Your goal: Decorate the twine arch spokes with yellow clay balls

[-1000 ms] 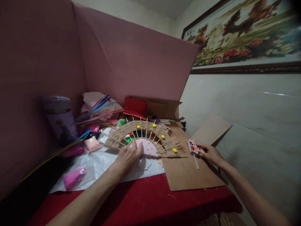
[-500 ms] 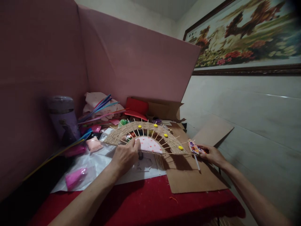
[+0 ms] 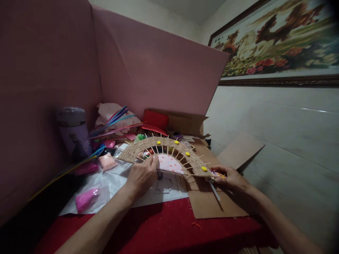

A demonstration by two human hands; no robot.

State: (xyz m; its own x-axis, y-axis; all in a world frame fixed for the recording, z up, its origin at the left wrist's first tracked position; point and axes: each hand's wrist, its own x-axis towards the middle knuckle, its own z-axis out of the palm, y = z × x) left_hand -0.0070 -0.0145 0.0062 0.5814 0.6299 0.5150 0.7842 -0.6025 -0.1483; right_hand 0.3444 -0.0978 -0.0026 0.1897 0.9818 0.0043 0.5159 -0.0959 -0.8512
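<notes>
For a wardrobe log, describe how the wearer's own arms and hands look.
The ungloved left hand and ungloved right hand show no ring. The left forearm and right forearm are uncovered to the picture's edge: no sleeve, watch, bracelet, cable or marking shows. Finer details are too small to tell.

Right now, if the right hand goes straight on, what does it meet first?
Likely the right end of the woven arch, by its lowest yellow dot; the patterned piece in the right hand appears to overlap that end, though depth is unclear.
</notes>
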